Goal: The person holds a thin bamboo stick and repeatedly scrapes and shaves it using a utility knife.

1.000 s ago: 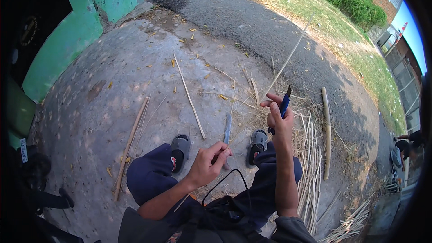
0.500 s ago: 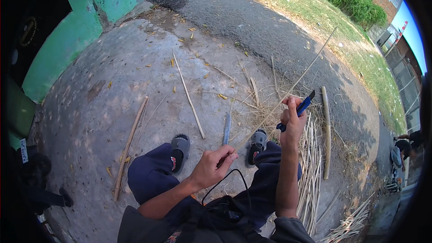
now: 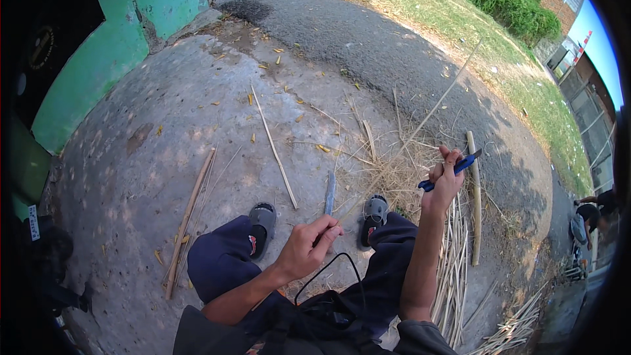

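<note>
Between thumb and fingers, my left hand pinches the near end of a long thin bamboo strip. The strip slants up and away to the right, its far tip over the grey pavement. To the right, my right hand is closed around a blue box cutter with its dark blade out, pointing up and right. Cutter and strip are apart. On the ground between my feet lies a long grey metal blade; its lower end is hidden near my left hand.
Pale shavings litter the ground ahead. A pile of split strips lies beside my right leg, next to a bamboo pole. Long bamboo pieces lie left, with a single strip ahead. A green wall stands far left.
My right hand with the box cutter has moved right, away from the strip, and its fingers have lifted off it. My left hand stays nearly in place, still pinching the strip.
</note>
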Action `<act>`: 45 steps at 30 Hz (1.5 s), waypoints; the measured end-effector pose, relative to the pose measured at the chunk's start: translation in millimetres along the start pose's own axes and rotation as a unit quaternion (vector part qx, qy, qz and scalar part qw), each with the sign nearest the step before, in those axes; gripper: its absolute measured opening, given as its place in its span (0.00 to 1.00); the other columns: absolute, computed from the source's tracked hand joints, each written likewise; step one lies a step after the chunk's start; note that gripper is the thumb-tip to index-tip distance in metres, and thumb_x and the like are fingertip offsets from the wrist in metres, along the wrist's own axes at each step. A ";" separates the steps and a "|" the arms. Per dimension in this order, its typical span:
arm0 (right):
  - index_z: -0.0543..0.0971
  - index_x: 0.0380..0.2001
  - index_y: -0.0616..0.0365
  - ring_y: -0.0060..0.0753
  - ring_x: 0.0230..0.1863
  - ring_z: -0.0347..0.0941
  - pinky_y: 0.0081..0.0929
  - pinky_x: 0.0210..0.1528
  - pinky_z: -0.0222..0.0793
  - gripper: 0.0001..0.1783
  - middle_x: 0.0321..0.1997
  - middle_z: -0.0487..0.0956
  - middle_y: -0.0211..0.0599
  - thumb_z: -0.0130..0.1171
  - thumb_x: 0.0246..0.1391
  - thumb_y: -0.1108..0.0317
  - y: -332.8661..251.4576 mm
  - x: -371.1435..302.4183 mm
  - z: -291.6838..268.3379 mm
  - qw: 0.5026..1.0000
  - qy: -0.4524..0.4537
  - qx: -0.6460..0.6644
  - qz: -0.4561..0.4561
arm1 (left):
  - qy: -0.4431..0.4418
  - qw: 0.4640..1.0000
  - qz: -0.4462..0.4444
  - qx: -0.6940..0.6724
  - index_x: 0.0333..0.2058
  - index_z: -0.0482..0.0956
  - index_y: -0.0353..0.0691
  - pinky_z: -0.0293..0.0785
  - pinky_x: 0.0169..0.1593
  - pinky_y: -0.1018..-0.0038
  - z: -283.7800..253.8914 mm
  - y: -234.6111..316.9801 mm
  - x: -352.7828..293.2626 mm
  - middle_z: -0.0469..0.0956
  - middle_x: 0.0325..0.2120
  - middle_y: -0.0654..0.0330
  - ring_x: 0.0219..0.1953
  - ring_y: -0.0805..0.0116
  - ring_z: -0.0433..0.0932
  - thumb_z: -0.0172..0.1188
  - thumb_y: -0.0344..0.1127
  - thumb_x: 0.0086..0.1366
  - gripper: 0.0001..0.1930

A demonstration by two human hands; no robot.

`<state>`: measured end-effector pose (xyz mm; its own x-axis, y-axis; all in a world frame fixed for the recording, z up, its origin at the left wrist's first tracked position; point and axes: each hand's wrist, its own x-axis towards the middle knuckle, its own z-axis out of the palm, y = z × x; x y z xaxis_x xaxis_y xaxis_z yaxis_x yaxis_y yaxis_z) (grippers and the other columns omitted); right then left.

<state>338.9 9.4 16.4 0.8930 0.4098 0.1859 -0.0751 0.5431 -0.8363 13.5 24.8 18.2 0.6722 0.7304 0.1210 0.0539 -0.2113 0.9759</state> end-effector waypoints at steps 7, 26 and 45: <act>0.77 0.58 0.63 0.06 0.17 0.52 0.14 0.18 0.47 0.20 0.51 0.86 0.42 0.62 0.71 0.62 -14.2 16.6 -21.5 0.990 -0.002 -0.138 -0.004 | 0.030 0.991 -0.061 -0.118 0.42 0.77 0.35 0.54 0.22 0.81 -20.6 -8.5 4.5 0.65 0.18 0.73 0.19 0.86 0.60 0.51 0.35 0.81 0.10; 0.79 0.56 0.61 0.06 0.20 0.56 0.13 0.22 0.48 0.21 0.41 0.89 0.39 0.70 0.62 0.66 5.9 -81.8 61.1 0.887 -0.340 -0.145 0.277 | -0.041 0.964 -0.123 -0.231 0.51 0.75 0.33 0.58 0.21 0.82 -15.8 -8.1 9.3 0.66 0.21 0.69 0.17 0.84 0.60 0.42 0.41 0.85 0.18; 0.74 0.63 0.60 0.16 0.24 0.67 0.23 0.30 0.65 0.25 0.38 0.87 0.33 0.62 0.70 0.59 15.3 -77.3 65.5 0.915 -0.282 -0.256 0.132 | -0.084 0.959 -0.185 -0.198 0.50 0.74 0.34 0.71 0.25 0.78 -21.3 -23.0 9.4 0.69 0.27 0.66 0.23 0.81 0.66 0.49 0.39 0.83 0.13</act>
<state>239.6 34.0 23.1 0.4918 0.8687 0.0592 0.0924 0.0155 -0.9956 2.8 50.4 0.8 0.7729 0.5849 -0.2458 0.0502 0.3298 0.9427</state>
